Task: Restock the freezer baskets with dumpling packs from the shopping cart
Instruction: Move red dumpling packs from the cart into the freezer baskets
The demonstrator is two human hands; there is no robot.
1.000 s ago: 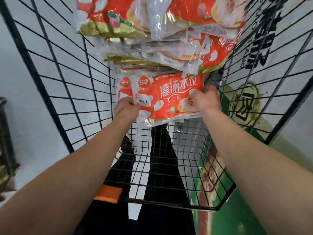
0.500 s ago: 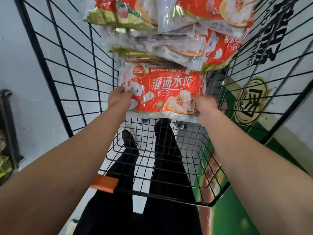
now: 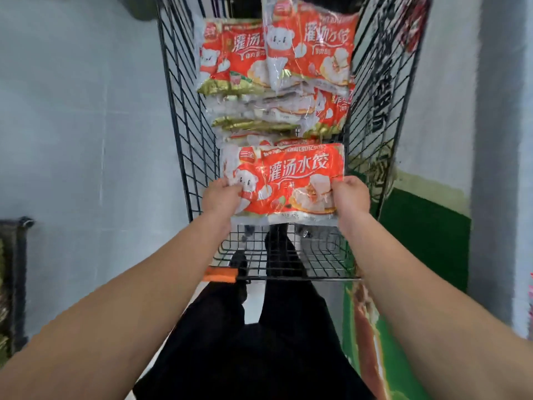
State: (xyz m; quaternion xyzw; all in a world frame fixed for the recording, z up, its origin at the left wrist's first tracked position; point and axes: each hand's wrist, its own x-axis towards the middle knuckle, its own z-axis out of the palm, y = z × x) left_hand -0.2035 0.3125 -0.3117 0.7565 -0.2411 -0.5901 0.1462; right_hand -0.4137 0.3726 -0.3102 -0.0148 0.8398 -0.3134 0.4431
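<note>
Both hands' fingers were curled, pinching the dumpling pack [image 3: 284, 180]: left hand [image 3: 220, 196] at its left edge, right hand [image 3: 350, 196] at its right. Pack sat low in the shopping cart [image 3: 184, 134], below the stacked packs [image 3: 277, 82]. Best lifted level, clear of the wire.

pale tiled floor [image 3: 80, 116], green floor graphic [image 3: 427, 226]

- dumpling pack [image 3: 288, 180] being held is shiny plastic film, crinkly, catching glare
- stacked packs [image 3: 277, 82] behind look like the same glossy wrap, some with clear and gold foil-looking edges
- shopping cart [image 3: 184, 125] is thin dark metal wire, pretty matt
- orange handle bit [image 3: 220, 275] looks like smooth plastic
- trousers [image 3: 259, 342] are matt black cloth
</note>
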